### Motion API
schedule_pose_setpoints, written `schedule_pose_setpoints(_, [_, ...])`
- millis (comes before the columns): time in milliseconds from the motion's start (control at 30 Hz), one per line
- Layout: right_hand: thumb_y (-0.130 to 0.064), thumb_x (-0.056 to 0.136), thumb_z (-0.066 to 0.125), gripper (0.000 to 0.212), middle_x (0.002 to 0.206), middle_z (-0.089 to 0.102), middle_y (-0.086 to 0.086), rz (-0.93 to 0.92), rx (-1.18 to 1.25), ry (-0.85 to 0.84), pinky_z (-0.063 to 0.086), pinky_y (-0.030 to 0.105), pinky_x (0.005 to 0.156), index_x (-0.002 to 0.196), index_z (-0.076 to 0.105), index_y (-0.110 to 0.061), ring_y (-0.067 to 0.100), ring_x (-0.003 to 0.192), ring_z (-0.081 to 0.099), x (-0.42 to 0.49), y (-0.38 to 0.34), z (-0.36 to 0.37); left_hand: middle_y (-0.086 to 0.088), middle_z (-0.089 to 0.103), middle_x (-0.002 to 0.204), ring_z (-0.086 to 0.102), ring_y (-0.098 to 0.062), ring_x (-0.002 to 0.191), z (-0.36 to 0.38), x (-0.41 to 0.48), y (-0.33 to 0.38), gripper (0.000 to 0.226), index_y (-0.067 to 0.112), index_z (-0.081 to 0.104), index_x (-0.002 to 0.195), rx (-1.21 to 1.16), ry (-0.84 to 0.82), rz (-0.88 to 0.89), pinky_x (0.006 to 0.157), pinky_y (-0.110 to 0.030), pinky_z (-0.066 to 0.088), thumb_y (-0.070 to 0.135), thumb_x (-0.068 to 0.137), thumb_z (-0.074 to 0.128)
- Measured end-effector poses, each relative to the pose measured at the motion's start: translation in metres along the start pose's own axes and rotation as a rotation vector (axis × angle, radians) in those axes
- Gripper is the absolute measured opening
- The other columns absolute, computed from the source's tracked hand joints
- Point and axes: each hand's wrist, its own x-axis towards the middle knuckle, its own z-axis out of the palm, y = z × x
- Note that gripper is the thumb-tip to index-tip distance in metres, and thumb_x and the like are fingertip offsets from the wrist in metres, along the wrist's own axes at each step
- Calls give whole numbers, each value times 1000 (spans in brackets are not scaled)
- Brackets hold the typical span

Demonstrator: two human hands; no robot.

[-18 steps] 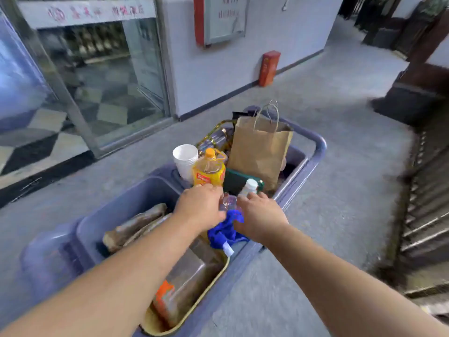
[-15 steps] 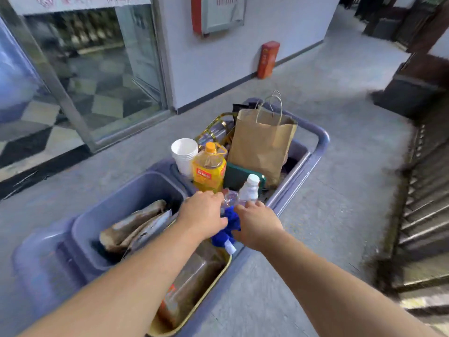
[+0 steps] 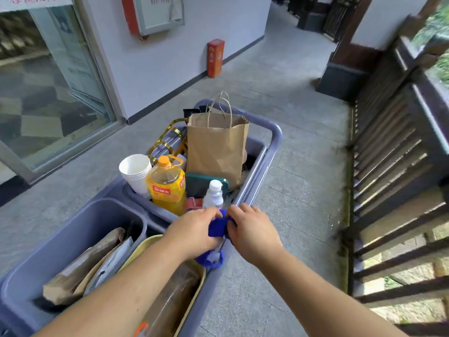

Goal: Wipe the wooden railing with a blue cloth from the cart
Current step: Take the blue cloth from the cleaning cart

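A blue cloth (image 3: 217,228) is bunched between both hands over the right edge of the grey-blue cart (image 3: 263,164). My left hand (image 3: 194,231) grips its left side and my right hand (image 3: 252,229) pinches its right side. A lower fold of the cloth with a white tag hangs below my left hand. The dark wooden railing (image 3: 398,147) with slanted slats runs along the right, apart from both hands.
The cart holds a brown paper bag (image 3: 216,147), a yellow oil bottle (image 3: 167,186), stacked white cups (image 3: 136,171), a small white-capped bottle (image 3: 213,194) and wrapped packages (image 3: 82,266). A glass door stands at left. A red box (image 3: 215,58) sits by the wall.
Both hands have lifted the blue cloth a little and drawn it toward the cart's right edge. The view has swung right, bringing more of the railing into sight.
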Motion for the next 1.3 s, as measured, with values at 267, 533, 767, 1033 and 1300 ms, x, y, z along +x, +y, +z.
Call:
schedule_pose_setpoints(267, [-30, 103, 48, 21, 93, 68, 5, 178, -133, 244, 46, 47, 77, 100, 65, -18, 36, 85, 59, -67, 85, -110, 0, 73, 102, 64, -28, 98, -22, 45, 133, 21, 31, 61, 112, 192, 147, 355, 76, -41, 51, 37, 95, 50])
schedule_pose_setpoints(533, [-45, 101, 49, 42, 111, 68, 5, 425, -118, 552, 48, 45, 94, 128, 67, -18, 31, 102, 59, -178, 166, -212, -1, 66, 89, 59, -28, 91, -17, 54, 340, 26, 20, 53, 86, 166, 152, 706, 78, -46, 47, 34, 102, 38])
schedule_pose_setpoints(767, [-54, 88, 59, 57, 123, 67, -8, 594, 36, 636, 45, 40, 99, 140, 55, -31, 20, 112, 59, -277, 230, -277, 5, 55, 78, 52, -15, 76, 16, 41, 503, 29, 20, 49, 78, 102, 64, 875, 70, -39, 42, 33, 102, 40])
schedule_pose_setpoints(1033, [-40, 100, 44, 28, 89, 70, 2, 714, 41, 805, 43, 45, 74, 93, 65, -24, 30, 91, 62, -385, 304, -311, 5, 57, 65, 55, -18, 68, 92, 26, 624, 41, 27, 43, 77, -17, -112, 887, 60, -34, 43, 64, 93, 41])
schedule_pose_setpoints(1300, [-29, 101, 55, 14, 100, 72, 4, 969, -32, 899, 46, 43, 78, 99, 67, -21, 31, 99, 63, -476, 345, -325, 6, 60, 95, 61, -24, 96, 159, 29, 691, 19, 34, 42, 93, 388, -31, 1225, 72, -37, 48, 42, 82, 56])
